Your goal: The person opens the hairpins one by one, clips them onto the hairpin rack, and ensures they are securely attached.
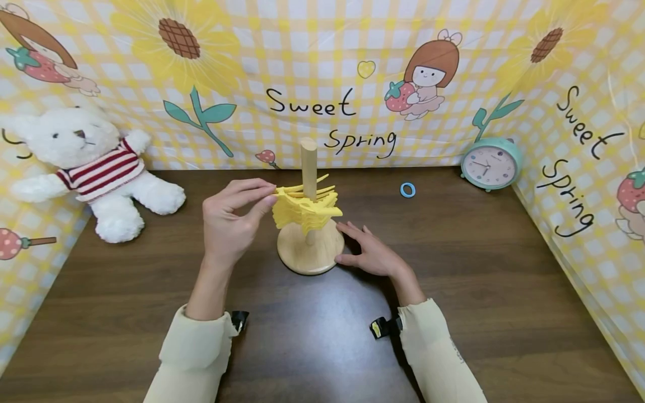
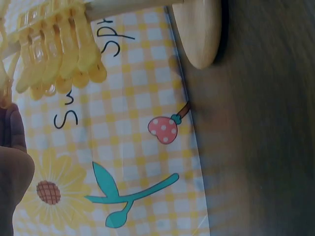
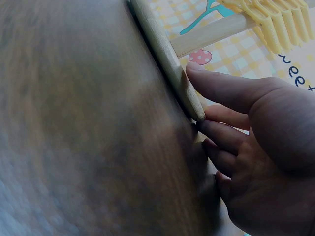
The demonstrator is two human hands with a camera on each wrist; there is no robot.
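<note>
A wooden stand, with an upright post on a round base, stands on the table in the head view. Several thin yellow plastic pieces are stacked around the post, partway up; their exact kind is unclear. My left hand pinches the left end of an upper yellow piece between thumb and fingertips. In the left wrist view that fingertip contact lies at the left edge, partly cut off. Low on the right, my right hand holds the rim of the base, thumb toward the front and fingers along the side.
A blue ring lies on the table behind and right of the stand. A mint alarm clock stands at the back right. A white teddy bear sits at the left against the patterned cloth wall.
</note>
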